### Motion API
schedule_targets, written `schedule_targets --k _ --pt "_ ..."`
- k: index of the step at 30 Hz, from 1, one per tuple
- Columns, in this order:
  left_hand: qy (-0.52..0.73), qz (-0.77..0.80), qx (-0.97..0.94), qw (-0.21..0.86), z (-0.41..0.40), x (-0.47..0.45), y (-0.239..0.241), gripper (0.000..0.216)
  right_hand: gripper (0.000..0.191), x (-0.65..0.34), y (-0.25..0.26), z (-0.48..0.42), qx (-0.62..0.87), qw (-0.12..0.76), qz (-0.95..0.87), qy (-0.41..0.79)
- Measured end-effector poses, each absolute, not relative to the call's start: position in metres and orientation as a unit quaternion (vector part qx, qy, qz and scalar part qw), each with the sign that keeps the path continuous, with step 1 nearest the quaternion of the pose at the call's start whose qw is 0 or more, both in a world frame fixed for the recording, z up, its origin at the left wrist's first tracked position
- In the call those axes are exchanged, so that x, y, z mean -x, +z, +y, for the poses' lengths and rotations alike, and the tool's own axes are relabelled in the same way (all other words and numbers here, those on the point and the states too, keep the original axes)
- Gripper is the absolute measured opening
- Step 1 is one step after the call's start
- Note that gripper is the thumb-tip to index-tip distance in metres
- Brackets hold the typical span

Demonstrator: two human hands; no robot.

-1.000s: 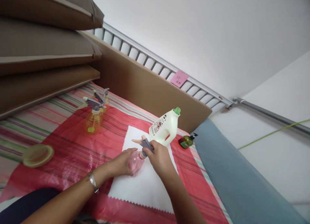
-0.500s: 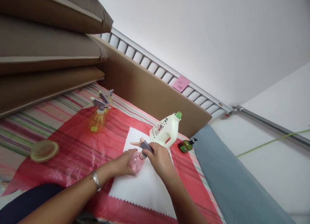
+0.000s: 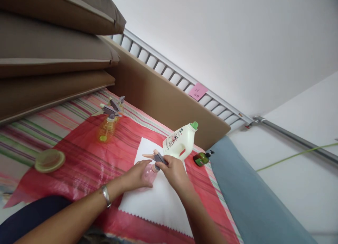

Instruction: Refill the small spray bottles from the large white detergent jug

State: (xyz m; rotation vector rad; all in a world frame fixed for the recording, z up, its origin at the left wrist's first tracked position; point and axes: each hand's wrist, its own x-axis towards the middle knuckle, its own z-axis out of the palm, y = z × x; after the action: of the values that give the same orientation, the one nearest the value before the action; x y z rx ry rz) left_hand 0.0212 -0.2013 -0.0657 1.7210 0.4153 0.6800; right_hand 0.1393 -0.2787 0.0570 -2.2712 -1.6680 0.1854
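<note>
White wall up top, and a striped cloth (image 3: 63,122) with a see-through red sheet (image 3: 79,145) spread over part of it. Far left there's a stack of brown cushions (image 3: 60,47), with a round pale-green tub or lid (image 3: 50,160) sitting below them (can't tell which). Next along, some yellow spray bottles (image 3: 106,129) with grey tops, bunched up so they overlap.

Then the left hand (image 3: 137,175), silver bracelet (image 3: 106,195) on the wrist: fingers and thumb spread about bottle-wide, curved around the body of a pink spray bottle (image 3: 150,173). That bottle is tilted, over a white cloth (image 3: 158,208) with zigzag edges; can't tell if its base touches. The right hand (image 3: 173,170) is curled tight around the bottle's grey sprayer top (image 3: 160,159).

Just behind that hand is a cream jug (image 3: 188,140) with a green spout. It's got a printed label, but the text is too small to read. The pink note (image 3: 198,91) on the radiator (image 3: 161,68) looks like "311", with a scribble under it I can't make out. Right of the jug lies a green pump bottle (image 3: 202,158), label unreadable too. Blue-grey panel (image 3: 253,194) and a metal pipe (image 3: 295,135) past that.
</note>
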Motion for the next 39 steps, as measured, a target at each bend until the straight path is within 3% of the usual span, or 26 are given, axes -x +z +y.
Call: schedule_targets --k 6,12,16,22,26,30,36,39 --pt "0.393 0.190 -0.683 0.586 -0.212 -0.039 -0.059 0.065 0.016 -0.136 0.056 -0.278 0.807 0.141 -0.572 0.047" --pt "0.424 0.233 -0.643 0.593 -0.213 -0.049 -0.067 0.030 0.023 -0.140 0.054 -0.279 0.801 0.149 -0.578 0.045" --pt "0.426 0.195 -0.672 0.573 -0.210 -0.044 -0.065 0.017 0.022 -0.145 0.052 -0.280 0.801 0.151 -0.577 0.044" --pt "0.419 0.246 -0.701 0.523 -0.217 -0.051 -0.068 0.039 0.020 -0.137 0.050 -0.280 0.807 0.154 -0.569 0.041" --pt "0.414 0.214 -0.714 0.523 -0.213 -0.050 -0.063 0.026 0.020 -0.138 0.052 -0.281 0.803 0.156 -0.573 0.043" --pt "0.341 0.081 -0.734 0.582 -0.201 -0.043 -0.056 0.022 0.017 -0.143 0.052 -0.281 0.800 0.156 -0.577 0.054" --pt "0.385 0.184 -0.681 0.595 -0.205 -0.047 -0.059 0.051 0.016 -0.142 0.050 -0.279 0.805 0.157 -0.569 0.059" --pt "0.401 0.150 -0.652 0.626 -0.202 -0.047 -0.059 0.031 0.018 -0.144 0.050 -0.278 0.806 0.158 -0.567 0.064"
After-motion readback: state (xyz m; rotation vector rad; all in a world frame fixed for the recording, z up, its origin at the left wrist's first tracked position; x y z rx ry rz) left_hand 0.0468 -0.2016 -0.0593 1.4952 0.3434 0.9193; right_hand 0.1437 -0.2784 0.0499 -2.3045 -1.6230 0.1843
